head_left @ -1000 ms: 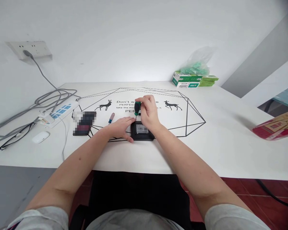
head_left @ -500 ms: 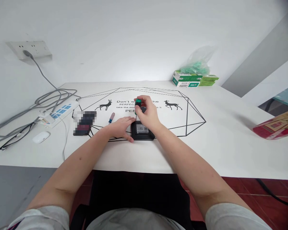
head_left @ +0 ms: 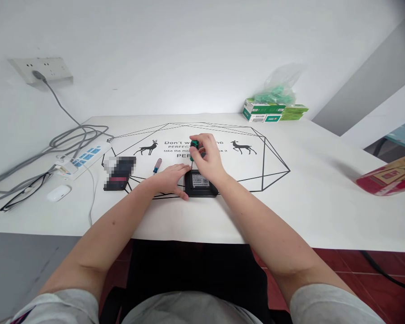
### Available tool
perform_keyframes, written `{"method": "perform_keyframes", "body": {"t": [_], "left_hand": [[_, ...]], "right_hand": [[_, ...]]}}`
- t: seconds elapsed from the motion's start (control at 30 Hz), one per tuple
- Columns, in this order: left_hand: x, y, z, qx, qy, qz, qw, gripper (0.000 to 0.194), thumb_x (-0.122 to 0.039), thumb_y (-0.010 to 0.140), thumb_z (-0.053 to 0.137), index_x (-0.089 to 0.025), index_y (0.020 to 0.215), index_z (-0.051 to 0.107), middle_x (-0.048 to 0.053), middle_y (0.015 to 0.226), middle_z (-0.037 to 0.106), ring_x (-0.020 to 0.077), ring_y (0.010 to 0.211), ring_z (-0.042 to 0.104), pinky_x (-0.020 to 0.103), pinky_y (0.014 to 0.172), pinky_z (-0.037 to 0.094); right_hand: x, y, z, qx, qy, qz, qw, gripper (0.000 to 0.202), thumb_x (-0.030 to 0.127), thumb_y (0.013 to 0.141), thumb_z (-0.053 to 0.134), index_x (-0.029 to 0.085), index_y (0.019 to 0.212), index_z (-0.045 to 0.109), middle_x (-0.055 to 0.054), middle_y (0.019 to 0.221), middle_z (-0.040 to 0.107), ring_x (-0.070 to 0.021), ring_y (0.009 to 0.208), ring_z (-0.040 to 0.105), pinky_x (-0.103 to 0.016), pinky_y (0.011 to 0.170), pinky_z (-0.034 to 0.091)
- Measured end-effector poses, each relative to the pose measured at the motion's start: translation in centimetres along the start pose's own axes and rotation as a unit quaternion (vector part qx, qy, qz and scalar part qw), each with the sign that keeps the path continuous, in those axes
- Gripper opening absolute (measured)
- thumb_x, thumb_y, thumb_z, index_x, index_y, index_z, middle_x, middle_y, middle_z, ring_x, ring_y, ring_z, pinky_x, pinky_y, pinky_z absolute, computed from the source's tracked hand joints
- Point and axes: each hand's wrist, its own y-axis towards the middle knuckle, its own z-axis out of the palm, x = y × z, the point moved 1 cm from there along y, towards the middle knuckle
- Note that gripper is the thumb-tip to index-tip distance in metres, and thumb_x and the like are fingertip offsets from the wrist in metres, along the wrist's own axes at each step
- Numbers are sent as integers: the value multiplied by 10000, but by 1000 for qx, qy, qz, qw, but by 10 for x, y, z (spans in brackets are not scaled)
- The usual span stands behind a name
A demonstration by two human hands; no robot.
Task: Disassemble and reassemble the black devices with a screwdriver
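A small black plastic device (head_left: 201, 191) with a printed white label on its upper face lies on the table in front of me. My left hand (head_left: 171, 180) grips its left side, thumb at the near corner and fingertips by the far one. Wrapped round a screwdriver (head_left: 195, 144) with a green and black handle, my right hand (head_left: 209, 159) keeps it upright. The screwdriver's shaft points down at the device's far left corner; the tip's exact contact is too small to make out. A second screwdriver (head_left: 157, 165), clear-handled with a blue collar, lies beyond my left hand.
Left of my hands are a pixelated dark object (head_left: 119, 174), a white mouse (head_left: 58, 193), glasses (head_left: 23, 191) and a power strip (head_left: 87, 157) with coiled grey cable. Green-and-white boxes (head_left: 265, 110) stand at the back right. A red and tan package (head_left: 388, 175) sits far right.
The screwdriver's handle and my right fingers have shifted very slightly. My left hand and the device stay in place, apart from a tiny shift of the whole view.
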Motion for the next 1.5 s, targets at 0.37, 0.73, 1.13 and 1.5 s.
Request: {"method": "perform_keyframes", "body": {"t": [0.37,0.73,1.13,1.5], "left_hand": [[8,2,2,-39,-36,30,998,1182,-832,818,786,-188,1718,372,226,1732,442,450,1592,418,563,1313,325],[4,6,3,-169,-40,67,983,407,-527,1086,534,-211,1273,711,146,1383,714,325,1332,648,490,1205,496],[24,12,1,-267,55,-117,955,244,-222,1037,520,-216,1099,755,119,1193,765,321,1185,690,523,1085,556],[7,-3,-5,-150,-70,-20,986,719,-623,951,716,-249,1555,602,123,1600,605,371,1510,537,548,1294,413]], "right_hand": [[7,2,-4,-31,-23,-24,999,364,135,936,604,282,1268,631,-76,1192,671,-234,1039,653,-378,746,598],[4,3,-5,-72,-10,2,997,334,184,948,630,294,1262,593,-74,1221,646,-215,1031,657,-370,760,612],[4,3,-5,-122,5,7,992,309,223,959,635,301,1253,579,-64,1191,622,-218,1024,649,-372,751,601],[10,4,-7,-107,-24,-1,994,297,210,920,653,288,1200,597,-45,1120,628,-197,959,636,-355,717,579]]}}
